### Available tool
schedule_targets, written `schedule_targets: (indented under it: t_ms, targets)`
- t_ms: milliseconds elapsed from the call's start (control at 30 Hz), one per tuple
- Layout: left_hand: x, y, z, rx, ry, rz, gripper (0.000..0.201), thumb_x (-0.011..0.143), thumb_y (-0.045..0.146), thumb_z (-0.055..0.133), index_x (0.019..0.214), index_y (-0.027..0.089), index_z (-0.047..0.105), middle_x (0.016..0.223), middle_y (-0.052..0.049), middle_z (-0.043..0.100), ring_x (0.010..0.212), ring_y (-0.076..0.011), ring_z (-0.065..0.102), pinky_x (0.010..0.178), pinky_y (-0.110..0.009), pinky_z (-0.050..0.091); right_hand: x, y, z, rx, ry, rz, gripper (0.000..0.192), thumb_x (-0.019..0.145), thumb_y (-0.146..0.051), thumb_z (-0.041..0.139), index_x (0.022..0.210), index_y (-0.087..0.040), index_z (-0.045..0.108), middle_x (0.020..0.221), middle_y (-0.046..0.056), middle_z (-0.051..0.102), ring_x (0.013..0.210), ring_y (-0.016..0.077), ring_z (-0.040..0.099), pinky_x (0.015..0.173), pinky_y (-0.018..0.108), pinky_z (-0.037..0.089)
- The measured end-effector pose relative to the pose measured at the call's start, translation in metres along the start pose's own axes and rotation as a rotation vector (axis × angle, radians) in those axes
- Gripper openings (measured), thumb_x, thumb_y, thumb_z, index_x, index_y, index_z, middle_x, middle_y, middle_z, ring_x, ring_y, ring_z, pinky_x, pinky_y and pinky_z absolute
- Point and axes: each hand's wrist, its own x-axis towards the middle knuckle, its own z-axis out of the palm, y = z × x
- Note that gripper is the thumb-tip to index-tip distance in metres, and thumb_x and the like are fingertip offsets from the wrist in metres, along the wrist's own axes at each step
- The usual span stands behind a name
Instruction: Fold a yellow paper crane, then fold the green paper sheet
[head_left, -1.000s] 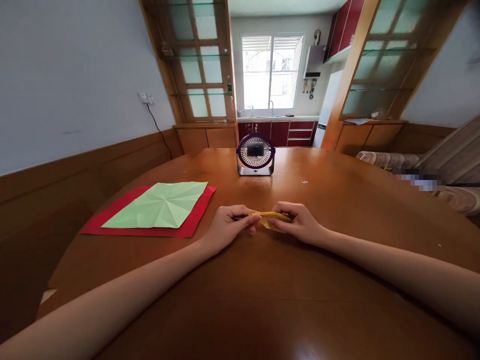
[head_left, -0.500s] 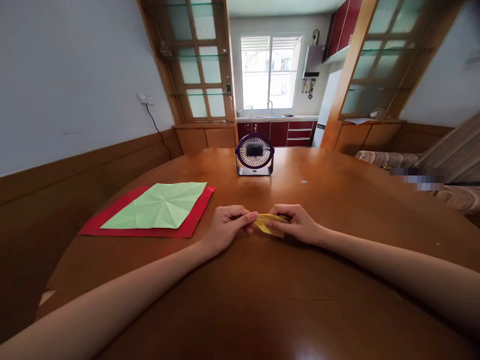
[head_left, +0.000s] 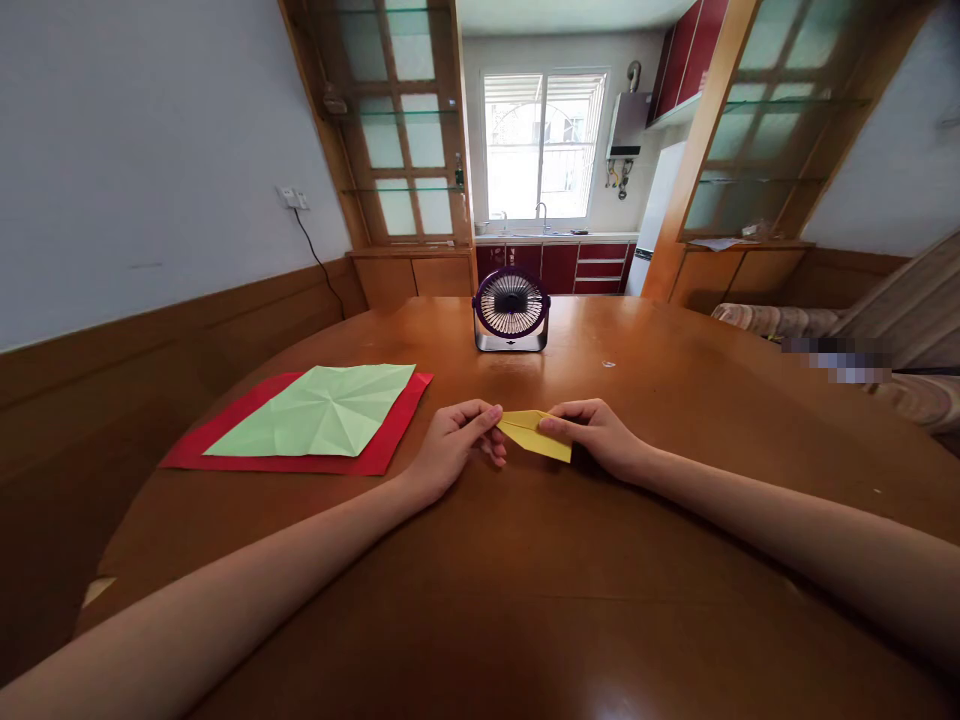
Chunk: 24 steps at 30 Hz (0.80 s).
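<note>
Head view: my left hand (head_left: 454, 440) and right hand (head_left: 600, 437) pinch the yellow paper (head_left: 534, 434) just above the table (head_left: 525, 580). It is already folded narrow; green sheet (head_left: 322, 408) lies unfolded, creased only.

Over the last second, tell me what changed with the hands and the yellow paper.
Both hands, left hand and right hand, kept their pinch on the yellow folded paper and tilted it up, showing a flat pointed face. The green sheet, red sheet and fan stayed put.
</note>
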Motion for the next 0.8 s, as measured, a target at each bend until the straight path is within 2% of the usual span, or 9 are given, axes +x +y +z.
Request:
schedule_targets:
  t_ms: [133,233,333,433,633,800]
  targets:
    - [0.003,-0.0026,-0.0014,-0.007,0.063,0.003,0.04,0.081,0.053,0.062,0.078,0.014,0.056,0.061,0.0,0.06,0.05,-0.0134,0.061,0.052,-0.026,0.053,-0.0005,0.0004,0.0005,0.009,-0.001,-0.011,0.034,0.068,-0.047,0.076,0.067,-0.013,0.068,0.059,-0.002,0.055,0.054,0.0071,0.042,0.047,0.021,0.03]
    - [0.0026,-0.0016,-0.0001,0.081,0.051,0.018,0.048,0.083,0.061,0.055,0.077,0.014,0.058,0.06,0.0,0.059,0.051,-0.0126,0.059,0.051,-0.024,0.05,-0.0017,-0.0008,0.0009,-0.032,-0.001,-0.034,0.034,0.068,-0.047,0.075,0.068,-0.014,0.07,0.061,-0.001,0.057,0.055,0.0078,0.044,0.049,0.021,0.031]
    - [-0.0006,0.0006,0.0032,0.244,0.004,0.047,0.042,0.079,0.054,0.063,0.073,0.013,0.06,0.057,0.001,0.057,0.051,-0.0096,0.054,0.049,-0.02,0.042,-0.0029,-0.0026,0.0014,-0.076,-0.027,-0.066,0.033,0.07,-0.046,0.075,0.07,-0.014,0.071,0.064,0.0,0.059,0.057,0.0086,0.046,0.052,0.022,0.034]
    - [-0.0031,0.0016,0.0059,0.322,0.013,0.058,0.034,0.077,0.046,0.069,0.072,0.013,0.062,0.053,0.003,0.055,0.048,-0.0079,0.05,0.047,-0.018,0.036,-0.0032,-0.0036,0.0017,-0.108,-0.05,-0.089,0.031,0.072,-0.046,0.074,0.072,-0.014,0.071,0.066,0.0,0.061,0.059,0.009,0.048,0.054,0.023,0.036]
    - [-0.0022,0.0001,0.0078,0.216,0.049,0.016,0.034,0.074,0.044,0.072,0.068,0.013,0.061,0.054,0.002,0.056,0.047,-0.0076,0.051,0.048,-0.019,0.041,-0.0017,-0.0013,0.0009,-0.125,-0.051,-0.103,0.034,0.071,-0.048,0.074,0.071,-0.014,0.07,0.065,0.0,0.06,0.059,0.009,0.048,0.053,0.023,0.036]
    - [-0.0005,-0.0008,0.0049,0.167,-0.022,-0.019,0.035,0.078,0.046,0.068,0.074,0.012,0.062,0.059,-0.001,0.061,0.047,-0.0087,0.055,0.049,-0.02,0.044,-0.0008,-0.0007,0.0003,-0.139,-0.014,-0.078,0.036,0.07,-0.05,0.074,0.072,-0.014,0.07,0.064,0.0,0.059,0.057,0.0087,0.046,0.05,0.022,0.033]
